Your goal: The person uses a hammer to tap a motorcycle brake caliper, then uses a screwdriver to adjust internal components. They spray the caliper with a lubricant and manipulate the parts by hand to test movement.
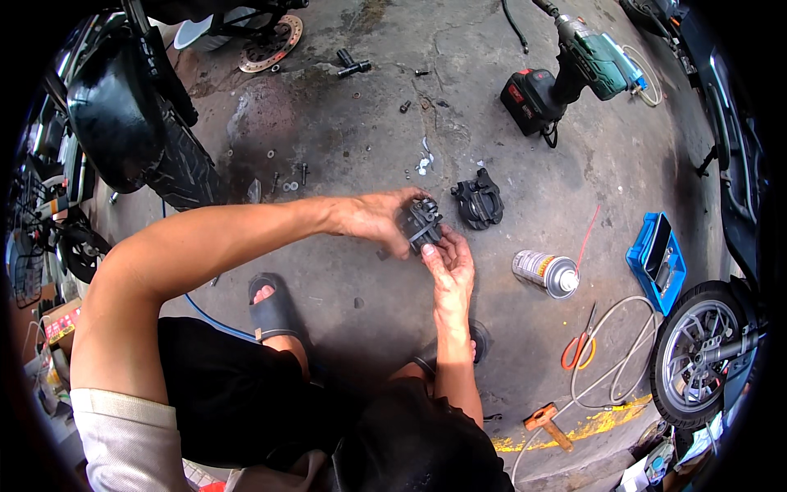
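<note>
Between my two hands, above the concrete floor, is a black brake caliper (423, 223). My left hand (379, 217) is wrapped round its left side, with the thumb below and the fingers over the top. From the lower right, my right hand (448, 264) pinches the caliper's lower edge between thumb and fingers. A second black caliper (479, 200) lies on the floor just to the right of the held one. Further right, a spray can (543, 273) rests on its side with a thin red straw by its nozzle.
A cordless impact wrench (586, 70) lies at the far right. Small bolts and washers (291, 186) are scattered ahead. A blue tray (658, 261), scissors (580, 344), a hammer (548, 424) and a pale hose (611, 373) lie right. A motorcycle tire (187, 168) stands left.
</note>
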Demonstrator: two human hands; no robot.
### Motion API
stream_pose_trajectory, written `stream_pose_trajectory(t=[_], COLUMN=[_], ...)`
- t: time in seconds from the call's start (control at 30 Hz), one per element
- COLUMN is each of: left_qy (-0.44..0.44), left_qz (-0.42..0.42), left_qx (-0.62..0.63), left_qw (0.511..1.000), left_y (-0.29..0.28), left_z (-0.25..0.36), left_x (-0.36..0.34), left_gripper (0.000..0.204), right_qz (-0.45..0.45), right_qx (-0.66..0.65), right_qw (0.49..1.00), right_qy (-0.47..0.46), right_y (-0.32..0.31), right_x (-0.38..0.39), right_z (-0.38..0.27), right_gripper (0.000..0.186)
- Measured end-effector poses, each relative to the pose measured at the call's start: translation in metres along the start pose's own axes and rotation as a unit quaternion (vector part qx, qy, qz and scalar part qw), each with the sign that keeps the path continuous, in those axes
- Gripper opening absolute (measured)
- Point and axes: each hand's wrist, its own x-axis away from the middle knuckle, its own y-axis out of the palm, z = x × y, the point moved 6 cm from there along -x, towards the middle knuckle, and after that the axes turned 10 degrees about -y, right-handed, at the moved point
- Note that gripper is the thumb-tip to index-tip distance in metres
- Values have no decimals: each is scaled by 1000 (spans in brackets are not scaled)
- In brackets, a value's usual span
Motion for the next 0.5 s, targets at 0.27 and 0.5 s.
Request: stream_pose_trajectory(t=[0.27,0.5], left_qy=[-10,-74], left_qz=[35,25], left_qx=[-81,-26], left_qw=[996,997], left_y=[5,6], left_z=[2,-9], left_x=[-6,-3], left_gripper=[105,103], right_qz=[48,-2], right_qx=[52,113], right_qw=[997,992], right_qy=[-7,-53], right_y=[-8,2], right_x=[2,4], right_z=[20,15], right_gripper=[60,74])
